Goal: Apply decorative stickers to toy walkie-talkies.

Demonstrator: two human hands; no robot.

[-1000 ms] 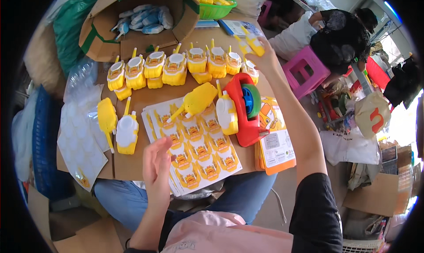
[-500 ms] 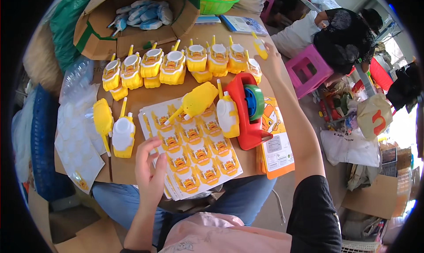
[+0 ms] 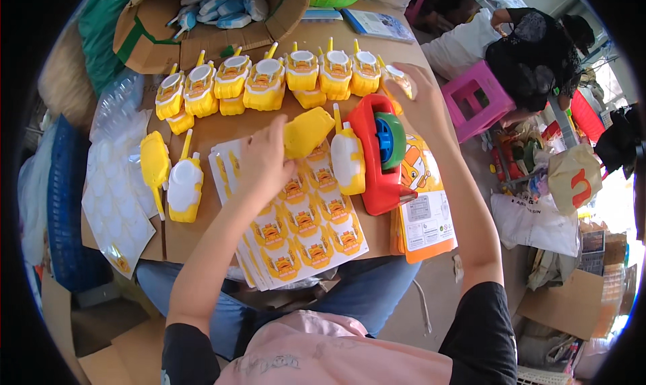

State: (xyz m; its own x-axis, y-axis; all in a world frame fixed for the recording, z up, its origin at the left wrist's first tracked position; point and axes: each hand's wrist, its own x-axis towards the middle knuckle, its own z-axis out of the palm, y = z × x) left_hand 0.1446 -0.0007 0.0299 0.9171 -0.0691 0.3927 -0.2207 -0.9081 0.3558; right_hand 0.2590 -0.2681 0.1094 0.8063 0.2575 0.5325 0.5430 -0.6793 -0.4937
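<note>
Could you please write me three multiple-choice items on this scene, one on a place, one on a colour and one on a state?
1. Where does the red tape dispenser stand?
A. inside the cardboard box
B. on the table, right of the sticker sheets
C. on the pink stool

2. What colour is the stool beside the table?
A. pink
B. blue
C. green

3. What is the left hand doing?
A. resting flat on the lap
B. gripping the tape dispenser
C. touching a yellow toy piece

Answers:
1 B, the dispenser stands by the sticker sheets, on their right.
2 A, its seat and legs are pink.
3 C, its fingers meet the yellow toy piece above the sheets.
</note>
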